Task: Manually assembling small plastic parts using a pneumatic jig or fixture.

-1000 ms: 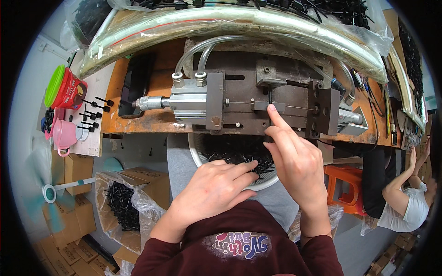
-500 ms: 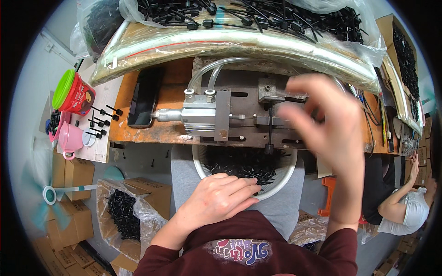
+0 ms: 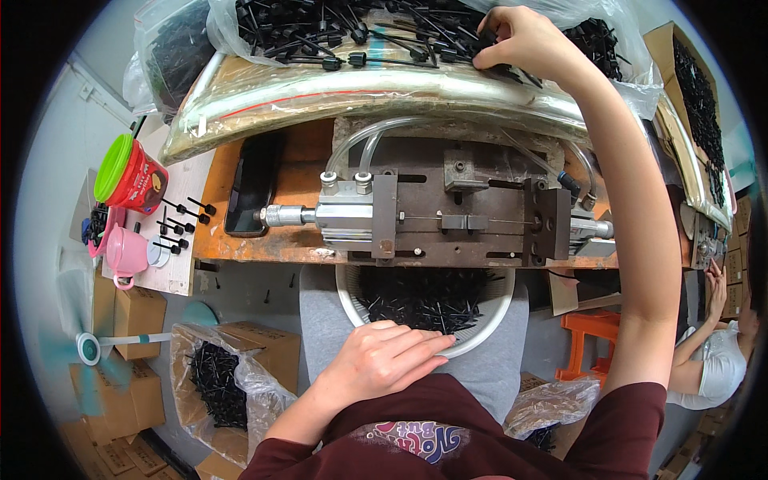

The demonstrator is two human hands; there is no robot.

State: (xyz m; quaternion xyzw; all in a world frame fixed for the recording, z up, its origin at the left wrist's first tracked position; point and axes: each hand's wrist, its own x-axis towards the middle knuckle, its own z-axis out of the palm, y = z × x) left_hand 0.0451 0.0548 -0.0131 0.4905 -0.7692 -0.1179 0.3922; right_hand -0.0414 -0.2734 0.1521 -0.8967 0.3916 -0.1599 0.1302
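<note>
My left hand (image 3: 396,358) lies with its fingers stretched out along the near rim of a white basket (image 3: 346,298) on my lap, which holds many black stemmed parts (image 3: 424,298). At the far side, my right hand (image 3: 528,42) reaches into a heap of black rods with knob-like ends (image 3: 320,32). Its thumb and fingers curl around a black knobbed rod (image 3: 485,37), partly hidden among the others. Between my hands stands a metal fixture with a silver pneumatic cylinder (image 3: 346,212), a small centre block (image 3: 464,222) and a bracket (image 3: 462,170) behind it.
Left on the bench are a phone (image 3: 253,184), a red tub (image 3: 144,180), a pink cup (image 3: 128,250) and several loose black rods (image 3: 180,227). A fan (image 3: 88,349) and cartons stand at lower left, an orange stool (image 3: 588,342) at right. Another person (image 3: 712,364) works far right.
My right hand has moved from the fixture up to the heap. The black rod that stood across the fixture's centre is no longer there. My left hand stays on the basket rim.
</note>
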